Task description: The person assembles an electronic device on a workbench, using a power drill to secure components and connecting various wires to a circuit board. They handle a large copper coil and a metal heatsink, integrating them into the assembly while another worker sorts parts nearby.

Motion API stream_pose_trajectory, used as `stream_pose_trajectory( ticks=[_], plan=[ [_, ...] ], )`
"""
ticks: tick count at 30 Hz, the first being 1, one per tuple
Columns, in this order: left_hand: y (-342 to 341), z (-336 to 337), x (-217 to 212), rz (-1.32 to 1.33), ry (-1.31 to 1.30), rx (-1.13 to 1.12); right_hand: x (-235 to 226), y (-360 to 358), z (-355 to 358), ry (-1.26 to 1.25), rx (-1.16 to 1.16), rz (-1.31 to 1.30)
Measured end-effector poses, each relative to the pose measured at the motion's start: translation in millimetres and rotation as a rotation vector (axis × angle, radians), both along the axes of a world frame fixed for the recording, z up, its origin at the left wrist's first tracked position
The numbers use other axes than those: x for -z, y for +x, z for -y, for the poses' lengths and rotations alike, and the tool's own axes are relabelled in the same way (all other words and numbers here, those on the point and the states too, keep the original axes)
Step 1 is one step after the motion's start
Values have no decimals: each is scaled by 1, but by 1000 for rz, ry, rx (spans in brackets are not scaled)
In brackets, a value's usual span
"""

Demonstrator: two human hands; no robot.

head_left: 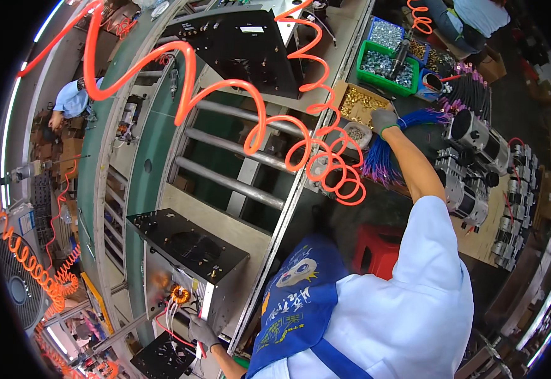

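Observation:
My right hand, in a grey glove, reaches to the near right corner of a cardboard box of small brass parts. Its fingers are bent down and look closed; what they hold, if anything, is too small to make out. My left hand, gloved too, is low beside an opened black metal housing. Its fingers are curled next to red and white wires, but I cannot make out what is in them. A copper-wound ring coil sits inside the housing, just beyond this hand.
A coiled orange air hose hangs across the view. Metal rollers separate the near housing from another black housing. A green bin of metal parts, blue wire bundles, motors and a red stool are to the right.

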State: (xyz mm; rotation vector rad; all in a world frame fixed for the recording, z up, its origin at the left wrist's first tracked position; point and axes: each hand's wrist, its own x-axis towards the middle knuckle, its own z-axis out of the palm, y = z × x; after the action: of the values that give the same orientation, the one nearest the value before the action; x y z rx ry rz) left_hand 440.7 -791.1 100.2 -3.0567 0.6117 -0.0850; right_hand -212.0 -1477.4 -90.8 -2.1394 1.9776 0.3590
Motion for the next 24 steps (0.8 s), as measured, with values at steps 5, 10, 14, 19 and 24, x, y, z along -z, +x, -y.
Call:
stream_pose_trajectory(
  ticks=[5, 10, 14, 19, 24],
  plan=[
    [-4, 4, 4, 139, 29, 39, 1, 11, 11, 5, -102, -116],
    [-10, 14, 4, 152, 8, 22, 6, 3, 15, 30, -102, -111],
    [-5, 5, 7, 192, 26, -9, -1, 7, 18, 61, -123, -99],
    [-9, 9, 9, 220, 4, 2, -5, 11, 17, 45, -144, -123],
    [-17, 44, 1, 4, -29, -87, 17, -12, 23, -3, -195, -132]
  ],
)
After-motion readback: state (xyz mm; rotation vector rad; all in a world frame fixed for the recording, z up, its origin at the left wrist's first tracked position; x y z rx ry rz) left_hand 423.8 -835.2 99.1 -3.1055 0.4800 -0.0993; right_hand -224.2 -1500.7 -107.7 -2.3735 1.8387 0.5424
